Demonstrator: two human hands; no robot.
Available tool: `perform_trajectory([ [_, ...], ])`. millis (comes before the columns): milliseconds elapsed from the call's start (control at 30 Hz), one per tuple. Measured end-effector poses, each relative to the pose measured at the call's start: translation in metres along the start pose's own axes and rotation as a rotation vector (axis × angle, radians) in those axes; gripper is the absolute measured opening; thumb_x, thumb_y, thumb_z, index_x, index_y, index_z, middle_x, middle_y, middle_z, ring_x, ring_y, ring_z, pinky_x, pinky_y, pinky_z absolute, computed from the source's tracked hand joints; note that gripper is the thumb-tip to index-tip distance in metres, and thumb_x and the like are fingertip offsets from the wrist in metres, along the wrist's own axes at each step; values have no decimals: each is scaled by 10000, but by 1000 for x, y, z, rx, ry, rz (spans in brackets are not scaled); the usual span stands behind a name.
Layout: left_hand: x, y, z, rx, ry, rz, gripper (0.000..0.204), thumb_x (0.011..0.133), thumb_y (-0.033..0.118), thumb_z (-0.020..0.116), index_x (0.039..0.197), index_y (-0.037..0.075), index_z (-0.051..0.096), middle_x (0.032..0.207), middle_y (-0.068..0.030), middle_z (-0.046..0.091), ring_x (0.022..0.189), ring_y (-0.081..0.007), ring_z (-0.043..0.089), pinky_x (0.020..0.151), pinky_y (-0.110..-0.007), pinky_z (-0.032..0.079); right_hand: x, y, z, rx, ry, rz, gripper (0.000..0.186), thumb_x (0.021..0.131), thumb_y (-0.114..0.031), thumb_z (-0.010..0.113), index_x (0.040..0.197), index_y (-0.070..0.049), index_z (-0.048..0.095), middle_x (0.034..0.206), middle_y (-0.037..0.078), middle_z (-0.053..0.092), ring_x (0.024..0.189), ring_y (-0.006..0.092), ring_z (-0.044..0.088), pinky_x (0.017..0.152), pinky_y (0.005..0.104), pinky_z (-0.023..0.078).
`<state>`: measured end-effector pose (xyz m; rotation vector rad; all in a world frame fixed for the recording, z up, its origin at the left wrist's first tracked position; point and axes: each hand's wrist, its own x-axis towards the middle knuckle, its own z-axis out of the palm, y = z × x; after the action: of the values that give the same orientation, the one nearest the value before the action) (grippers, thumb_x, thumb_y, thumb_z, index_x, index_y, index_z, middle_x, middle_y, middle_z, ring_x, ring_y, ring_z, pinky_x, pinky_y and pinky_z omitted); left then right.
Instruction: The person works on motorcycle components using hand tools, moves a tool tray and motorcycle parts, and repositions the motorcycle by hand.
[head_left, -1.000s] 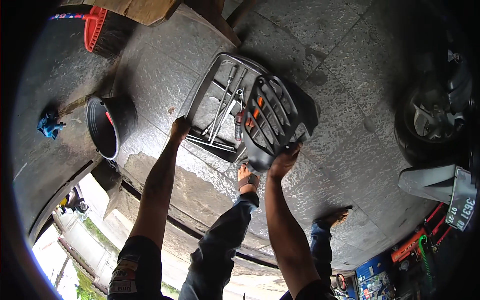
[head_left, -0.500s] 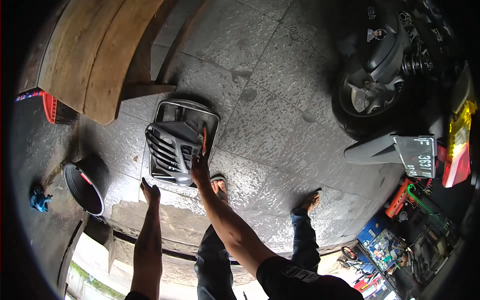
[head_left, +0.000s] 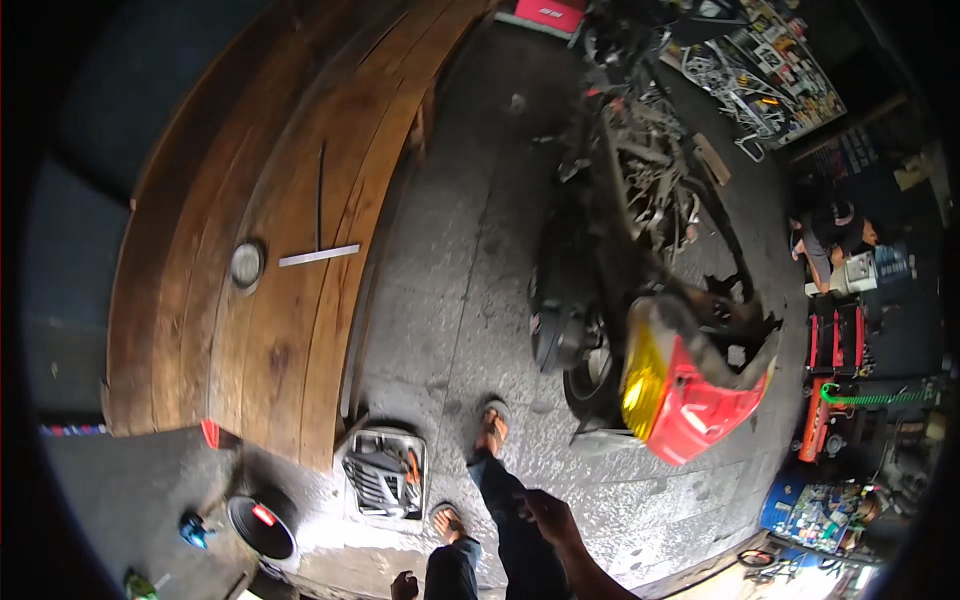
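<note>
My right hand (head_left: 548, 515) hangs in front of my right leg, fingers loosely bent and apart, with nothing seen in it. Low at the picture's edge, beside my left leg, is my left hand (head_left: 405, 586); it is small and partly cut off, so its fingers are unclear. A grey slatted plastic cover (head_left: 378, 478) lies in a shallow rectangular tray (head_left: 424, 462) on the floor, left of my feet. An orange-handled tool (head_left: 412, 466) rests at the cover's right side. Neither hand touches the tray or the cover.
A long wooden bench (head_left: 290, 370) fills the left, bearing a round metal dish (head_left: 247, 265) and a flat strip (head_left: 320, 255). A partly stripped scooter (head_left: 690, 390) stands to the right. A black bucket (head_left: 262, 528) sits by the tray. Another person (head_left: 838, 235) crouches far right.
My right hand has let go of the grey cover, which now lies in the tray. Both hands have drawn back toward my legs. The view has risen and shifted, showing more bench and scooter.
</note>
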<state>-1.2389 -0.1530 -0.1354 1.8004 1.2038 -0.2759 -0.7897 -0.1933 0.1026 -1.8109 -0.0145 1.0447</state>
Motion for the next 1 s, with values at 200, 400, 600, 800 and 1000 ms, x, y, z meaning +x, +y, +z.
perform_trajectory([
  [200, 130, 315, -162, -80, 45, 83, 248, 861, 158, 471, 1042, 14, 561, 1014, -226, 587, 950, -416, 546, 796, -430, 462, -14, -132, -70, 193, -77, -65, 249, 928, -167, 473, 1080, -11, 594, 786, 51, 636, 708, 93, 595, 628, 246, 470],
  [400, 304, 603, -244, -450, 74, 224, 341, 933, 261, 415, 1106, -4, 543, 906, -138, 626, 849, -209, 605, 784, -339, 463, 33, -253, -81, 229, 110, -184, 244, 922, -156, 470, 1071, 9, 569, 817, 62, 624, 728, 111, 588, 658, 253, 467],
  [600, 354, 961, -304, -452, -175, 694, 436, 938, 346, 380, 1238, 32, 428, 1088, -127, 556, 1017, -207, 560, 915, -352, 430, 38, -332, -126, 477, 604, -174, 225, 907, -133, 442, 989, 43, 553, 828, 92, 604, 716, 146, 582, 663, 263, 485],
  [800, 395, 1169, -316, -277, -249, 835, 530, 936, 409, 400, 1297, 22, 366, 1218, -178, 480, 1138, -253, 488, 976, -364, 373, 62, -367, -160, 374, 1397, -123, 276, 878, -87, 439, 1116, 27, 520, 994, 127, 583, 897, 204, 541, 814, 314, 424],
  [1000, 481, 1265, -293, -329, -445, 911, 507, 926, 394, 439, 1269, 25, 384, 1180, -174, 510, 1061, -261, 545, 930, -363, 417, 127, -379, -159, -379, 1755, 169, 417, 899, -216, 483, 1256, -10, 419, 1259, 192, 435, 1166, 333, 417, 961, 443, 353],
])
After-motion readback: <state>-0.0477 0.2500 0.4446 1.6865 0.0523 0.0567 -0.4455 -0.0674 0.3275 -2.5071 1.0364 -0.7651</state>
